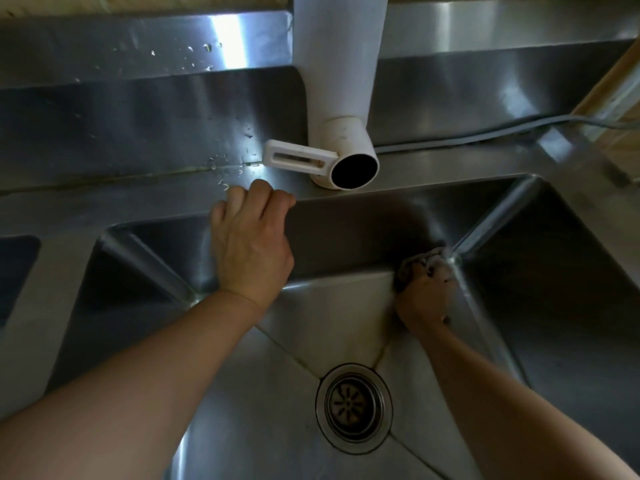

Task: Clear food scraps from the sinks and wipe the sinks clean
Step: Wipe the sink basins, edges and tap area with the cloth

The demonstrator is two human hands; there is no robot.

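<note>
A steel sink basin [242,427] fills the view, with a round drain strainer [354,406] at its bottom. My left hand [251,244] rests on the basin's far rim, fingers curled over the edge and holding nothing. Down inside the basin, my right hand [424,299] is closed around a grey cloth [420,263] pressed into the far right corner where the back wall meets the right wall. No food scraps are visible on the basin floor.
A white plastic spout [341,98] with a white lever handle [298,157] hangs over the far rim, its dark mouth facing me. A second basin [14,268] lies at the far left. A grey hose [485,135] runs along the back ledge. Water drops dot the backsplash.
</note>
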